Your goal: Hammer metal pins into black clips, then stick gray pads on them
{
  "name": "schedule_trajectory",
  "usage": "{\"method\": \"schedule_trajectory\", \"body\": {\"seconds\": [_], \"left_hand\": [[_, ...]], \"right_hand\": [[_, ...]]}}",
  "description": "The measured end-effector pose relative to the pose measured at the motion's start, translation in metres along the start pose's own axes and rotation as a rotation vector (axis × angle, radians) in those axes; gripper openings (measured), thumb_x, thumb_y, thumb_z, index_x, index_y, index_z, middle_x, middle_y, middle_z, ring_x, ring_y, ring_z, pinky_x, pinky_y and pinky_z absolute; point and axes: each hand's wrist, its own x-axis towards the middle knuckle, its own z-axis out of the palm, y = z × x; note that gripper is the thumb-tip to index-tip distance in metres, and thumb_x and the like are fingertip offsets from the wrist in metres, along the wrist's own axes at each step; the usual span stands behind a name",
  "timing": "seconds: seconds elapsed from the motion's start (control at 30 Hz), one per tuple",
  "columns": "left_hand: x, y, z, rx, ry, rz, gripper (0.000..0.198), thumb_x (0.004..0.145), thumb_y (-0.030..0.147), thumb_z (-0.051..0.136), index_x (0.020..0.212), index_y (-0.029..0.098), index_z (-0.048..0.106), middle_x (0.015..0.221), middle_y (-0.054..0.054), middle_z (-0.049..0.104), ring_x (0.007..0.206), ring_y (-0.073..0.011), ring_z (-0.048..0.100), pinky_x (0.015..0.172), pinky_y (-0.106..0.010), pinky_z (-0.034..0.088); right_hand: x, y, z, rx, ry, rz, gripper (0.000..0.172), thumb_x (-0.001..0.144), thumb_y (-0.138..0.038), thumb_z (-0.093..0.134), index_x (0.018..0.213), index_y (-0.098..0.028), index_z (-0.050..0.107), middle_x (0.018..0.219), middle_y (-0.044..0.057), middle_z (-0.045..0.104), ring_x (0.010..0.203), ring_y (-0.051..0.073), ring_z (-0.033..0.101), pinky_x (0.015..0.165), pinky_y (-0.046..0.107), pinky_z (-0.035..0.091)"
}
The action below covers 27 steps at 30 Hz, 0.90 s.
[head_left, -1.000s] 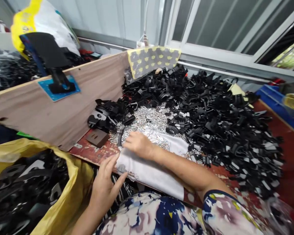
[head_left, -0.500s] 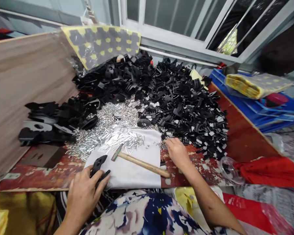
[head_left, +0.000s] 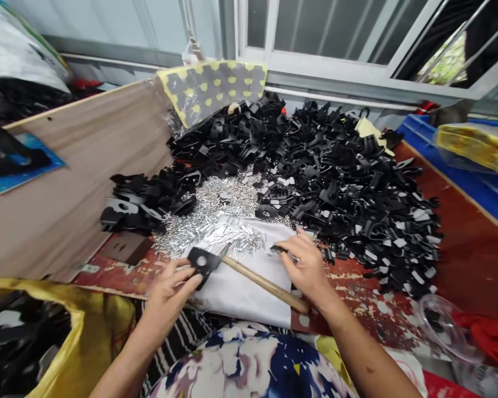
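My left hand grips a flat black plastic piece with a round hole, held over the white cloth. My right hand pinches a small dark part at the cloth's right edge. A wooden-handled hammer lies on the cloth between both hands. Behind the cloth lies a heap of small silver metal pins. A big pile of black plastic clips fills the table beyond my right hand.
A wooden board walls off the left side. A stack of flat black pieces and a brown block lie by it. A yellow sack of black parts stands lower left. Blue bins are at right, a clear cup and red cloth lower right.
My left hand lifted the black piece up over the cloth. My right hand moved left from the clip pile holding a small part. The camera view swung right, then partly back.
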Motion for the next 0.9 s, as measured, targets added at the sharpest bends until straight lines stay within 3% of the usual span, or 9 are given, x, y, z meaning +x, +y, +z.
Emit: {"method": "schedule_trajectory", "body": {"seconds": [0.07,0.13,0.3,0.43,0.6,0.7,0.83,0.9], "left_hand": [[-0.002,0.022,0.016,-0.31,-0.087,-0.161,0.037,0.074,0.055,0.081,0.076,0.018,0.077,0.122,-0.01,0.056,0.103,-0.0279,0.061,0.074,-0.036,0.062],[-0.004,0.037,0.032,-0.537,-0.189,-0.233,0.036,0.069,0.051,0.087,0.075,0.017,0.078,0.118,-0.009,0.054,0.093,-0.022,0.06,0.069,-0.032,0.062],[-0.005,0.047,0.052,-0.765,-0.287,-0.209,0.028,0.074,0.044,0.087,0.086,0.018,0.083,0.109,-0.008,0.053,0.09,-0.0189,0.056,0.069,-0.028,0.062],[-0.005,0.044,0.054,-0.828,-0.3,-0.194,0.026,0.079,0.042,0.084,0.089,0.018,0.083,0.103,-0.008,0.056,0.091,-0.0192,0.057,0.069,-0.026,0.061],[-0.01,0.043,0.052,-0.842,-0.315,-0.228,0.026,0.077,0.042,0.086,0.084,0.017,0.083,0.101,-0.008,0.057,0.083,-0.0167,0.056,0.064,-0.023,0.059],[-0.011,0.039,0.048,-0.758,-0.27,-0.229,0.027,0.074,0.044,0.087,0.083,0.018,0.083,0.113,-0.01,0.056,0.087,-0.0188,0.057,0.061,-0.025,0.06],[-0.007,0.031,0.041,-0.581,-0.273,-0.164,0.029,0.076,0.046,0.085,0.08,0.017,0.083,0.144,-0.012,0.047,0.094,-0.0221,0.059,0.055,-0.024,0.058],[-0.005,0.025,0.039,-0.542,-0.322,-0.167,0.028,0.079,0.046,0.083,0.082,0.018,0.082,0.135,-0.012,0.056,0.085,-0.0185,0.06,0.054,-0.022,0.054]], "right_hand": [[0.012,-0.027,0.02,0.159,-0.058,0.019,0.023,0.09,-0.013,0.06,0.098,-0.025,0.077,0.089,0.002,0.073,0.088,0.019,0.067,0.113,0.055,0.044],[0.018,-0.044,0.041,0.31,-0.049,0.059,0.024,0.086,-0.01,0.062,0.096,-0.026,0.077,0.092,0.001,0.075,0.088,0.019,0.069,0.117,0.056,0.04],[0.016,-0.057,0.069,0.349,-0.002,0.035,0.02,0.088,-0.013,0.065,0.093,-0.028,0.078,0.077,-0.002,0.072,0.077,0.018,0.066,0.119,0.06,0.035],[0.009,-0.058,0.07,0.324,0.039,-0.022,0.027,0.09,-0.012,0.06,0.099,-0.029,0.079,0.074,-0.003,0.068,0.077,0.018,0.063,0.118,0.06,0.036],[-0.005,-0.065,0.07,0.319,0.02,-0.077,0.037,0.092,-0.011,0.056,0.116,-0.03,0.076,0.086,0.0,0.074,0.09,0.02,0.067,0.121,0.061,0.031],[-0.016,-0.072,0.072,0.439,-0.07,0.004,0.034,0.096,-0.015,0.054,0.121,-0.028,0.074,0.093,0.001,0.075,0.094,0.019,0.068,0.12,0.055,0.036],[-0.028,-0.069,0.07,0.653,-0.228,0.196,0.034,0.096,-0.023,0.059,0.128,-0.025,0.071,0.112,0.005,0.076,0.104,0.019,0.07,0.101,0.04,0.054],[-0.029,-0.055,0.058,0.613,-0.33,0.195,0.032,0.097,-0.025,0.06,0.127,-0.027,0.072,0.111,0.003,0.078,0.101,0.019,0.071,0.099,0.04,0.053]]}}
